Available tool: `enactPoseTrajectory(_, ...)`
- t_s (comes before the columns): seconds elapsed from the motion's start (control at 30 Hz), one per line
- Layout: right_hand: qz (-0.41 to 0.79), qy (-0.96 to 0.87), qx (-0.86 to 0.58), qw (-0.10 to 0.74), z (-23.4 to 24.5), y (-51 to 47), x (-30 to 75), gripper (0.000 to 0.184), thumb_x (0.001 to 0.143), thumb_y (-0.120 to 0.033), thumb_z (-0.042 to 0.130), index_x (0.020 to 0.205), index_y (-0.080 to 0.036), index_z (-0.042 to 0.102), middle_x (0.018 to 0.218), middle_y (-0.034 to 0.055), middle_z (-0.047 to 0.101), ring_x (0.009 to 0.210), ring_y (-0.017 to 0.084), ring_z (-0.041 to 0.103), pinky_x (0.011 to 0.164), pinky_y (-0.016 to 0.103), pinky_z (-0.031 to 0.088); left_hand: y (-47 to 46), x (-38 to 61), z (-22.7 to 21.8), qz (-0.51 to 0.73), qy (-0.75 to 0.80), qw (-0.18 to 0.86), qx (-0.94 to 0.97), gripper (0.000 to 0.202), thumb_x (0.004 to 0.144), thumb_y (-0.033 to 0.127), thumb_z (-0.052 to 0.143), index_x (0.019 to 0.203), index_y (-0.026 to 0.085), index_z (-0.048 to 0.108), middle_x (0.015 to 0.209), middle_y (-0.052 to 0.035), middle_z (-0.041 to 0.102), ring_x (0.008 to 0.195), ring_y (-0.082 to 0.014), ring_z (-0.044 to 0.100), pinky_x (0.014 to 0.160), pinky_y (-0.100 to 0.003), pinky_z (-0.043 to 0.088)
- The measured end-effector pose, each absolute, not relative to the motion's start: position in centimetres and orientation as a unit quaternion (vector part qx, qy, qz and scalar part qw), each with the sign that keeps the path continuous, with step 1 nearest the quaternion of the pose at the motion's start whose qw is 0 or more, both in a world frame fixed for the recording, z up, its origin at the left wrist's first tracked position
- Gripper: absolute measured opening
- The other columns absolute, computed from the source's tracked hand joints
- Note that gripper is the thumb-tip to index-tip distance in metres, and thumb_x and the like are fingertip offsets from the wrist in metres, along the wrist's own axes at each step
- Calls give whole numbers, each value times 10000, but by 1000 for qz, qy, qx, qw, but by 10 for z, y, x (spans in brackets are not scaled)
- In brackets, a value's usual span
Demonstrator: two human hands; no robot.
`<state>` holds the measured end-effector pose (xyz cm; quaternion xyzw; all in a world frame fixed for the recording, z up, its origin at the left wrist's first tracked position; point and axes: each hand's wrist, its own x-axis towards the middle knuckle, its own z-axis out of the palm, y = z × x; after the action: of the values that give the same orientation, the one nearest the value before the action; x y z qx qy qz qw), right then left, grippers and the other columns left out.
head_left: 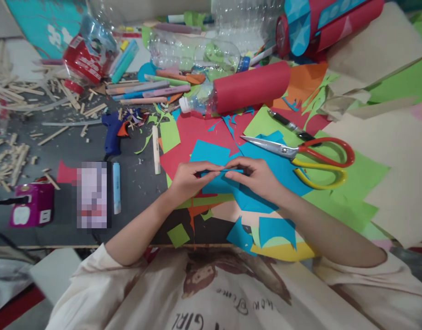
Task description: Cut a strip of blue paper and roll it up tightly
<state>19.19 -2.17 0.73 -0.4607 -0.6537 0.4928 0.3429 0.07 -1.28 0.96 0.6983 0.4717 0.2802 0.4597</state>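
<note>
A small piece of blue paper (219, 182) is pinched between both hands over the pile of coloured sheets. My left hand (193, 176) holds its left end, thumb below and fingers above. On the other end, my right hand (254, 173) grips in the same way, and the fingertips of both hands nearly meet. The paper's upper edge looks folded or creased along the fingers. Scissors (297, 153) with red and yellow handles lie just beyond my right hand, blades pointing left. Beneath them is a larger blue sheet (286, 178), and a black pen (293, 126) rests behind.
A bottle wrapped in red paper (252, 87) lies behind the hands. To the left are a blue glue gun (113, 133), a light-blue marker (116, 188), a phone (92, 195) and a purple box (32, 205). Wood sticks (20, 162) litter the far left; clear bottles (193, 50) lie at the back.
</note>
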Motion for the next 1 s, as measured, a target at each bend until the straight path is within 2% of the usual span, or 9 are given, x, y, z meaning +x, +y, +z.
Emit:
enactPoseTrajectory(0.23,475,-658,-477,338,10,-23,192,227,816,-361,603,694,-176,653,674,16,677,547,99,497,506,226,370,-12,2,10,261,476,491,681,255,780,367,616,929,187,720,916,-49,746,752,-142,675,618,-202,498)
enactPoseTrajectory(0.33,473,-658,-476,342,10,-22,192,222,814,-354,606,690,-177,655,673,18,679,538,100,496,497,226,368,-12,1,12,245,483,485,687,260,783,394,607,893,193,729,872,-38,749,653,-119,635,556,-197,459)
enactPoseTrajectory(0.47,468,-660,-479,339,10,-22,193,230,810,-369,610,684,-183,662,678,21,689,551,109,518,507,233,381,-12,1,13,247,486,467,696,249,802,394,581,839,205,738,800,-13,748,499,-74,513,473,-194,385)
enactPoseTrajectory(0.7,472,-648,-489,345,11,-23,192,184,788,-333,632,694,-184,685,671,11,697,481,85,439,467,229,353,-12,1,14,264,482,467,693,244,792,384,592,837,201,748,820,-19,752,473,-71,480,455,-202,368)
enactPoseTrajectory(1.0,472,-644,-486,356,12,-23,193,187,774,-361,645,706,-191,685,682,19,702,512,98,500,470,236,378,-12,0,13,270,486,481,677,253,784,405,607,849,208,752,830,-22,754,450,-71,461,437,-215,358)
